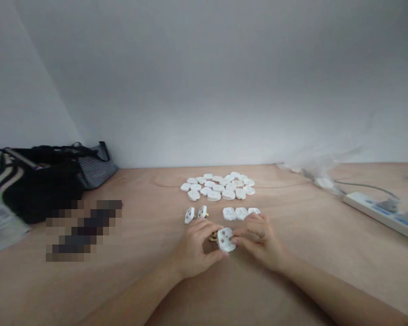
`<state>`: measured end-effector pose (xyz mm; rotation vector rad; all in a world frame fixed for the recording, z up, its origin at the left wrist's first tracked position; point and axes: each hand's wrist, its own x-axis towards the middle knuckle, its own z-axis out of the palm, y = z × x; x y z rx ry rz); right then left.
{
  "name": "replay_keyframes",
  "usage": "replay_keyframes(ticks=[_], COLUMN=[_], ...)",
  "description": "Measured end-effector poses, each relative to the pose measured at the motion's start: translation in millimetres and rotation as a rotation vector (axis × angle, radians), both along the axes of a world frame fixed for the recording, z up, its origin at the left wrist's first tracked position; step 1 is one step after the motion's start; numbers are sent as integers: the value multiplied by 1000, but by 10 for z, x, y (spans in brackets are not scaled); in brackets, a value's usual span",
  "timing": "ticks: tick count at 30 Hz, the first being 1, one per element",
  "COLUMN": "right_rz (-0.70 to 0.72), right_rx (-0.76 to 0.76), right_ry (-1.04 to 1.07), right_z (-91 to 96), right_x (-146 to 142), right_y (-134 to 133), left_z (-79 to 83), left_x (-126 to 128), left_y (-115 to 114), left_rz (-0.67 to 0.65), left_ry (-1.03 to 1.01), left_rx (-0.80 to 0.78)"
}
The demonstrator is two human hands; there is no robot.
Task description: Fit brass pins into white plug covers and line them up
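Observation:
My left hand [201, 248] is closed round the edges of a white plug base [226, 240], thumb below and fingers above. The base is held tilted just over the table, its inner side with holes facing right. Brass pins stick out of its left side, towards my palm. My right hand [260, 237] is pinched at the base's right side, fingertips touching it; anything small between them is hidden. Just beyond my left hand, two more plug bases [189, 215] stand on edge with brass pins. A row of three white plug shells [229, 213] lies beyond my right hand, the rightmost partly covered by it.
A cluster of several white plug parts [218, 187] lies farther back on the wooden table [139, 290]. At the right are a power strip [377, 210] and a clear plastic bag [326, 170]. A black bag [41, 181] and a blurred-out dark object [85, 231] sit at the left.

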<state>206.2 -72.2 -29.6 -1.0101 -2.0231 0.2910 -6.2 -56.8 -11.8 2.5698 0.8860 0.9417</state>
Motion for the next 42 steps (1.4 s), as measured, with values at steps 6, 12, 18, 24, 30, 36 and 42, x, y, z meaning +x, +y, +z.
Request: replay_keyframes(ticks=[6, 12, 18, 24, 30, 36, 42], right_rz=[-32, -44, -11, 122, 177, -163, -142], right_rx=[77, 186, -12, -273, -415, -180, -160], right_ry=[-30, -92, -15, 162, 338, 36, -109], right_z=[2, 28, -34, -88, -72, 4, 90], right_x=[-28, -33, 39, 6, -27, 35, -224], right_y=[-17, -61, -10, 39, 61, 415, 738], left_z=[5, 4, 10, -69, -86, -144, -132], left_x=[4, 26, 5, 23, 10, -38, -63], left_y=[-15, -35, -22, -10, -20, -39, -61], left_rz=[0, -1, -17, -40, 41, 69, 66], left_ry=[0, -38, -100, -135, -46, 160, 194], left_rx=[17, 30, -68, -171, -211, -242, -292])
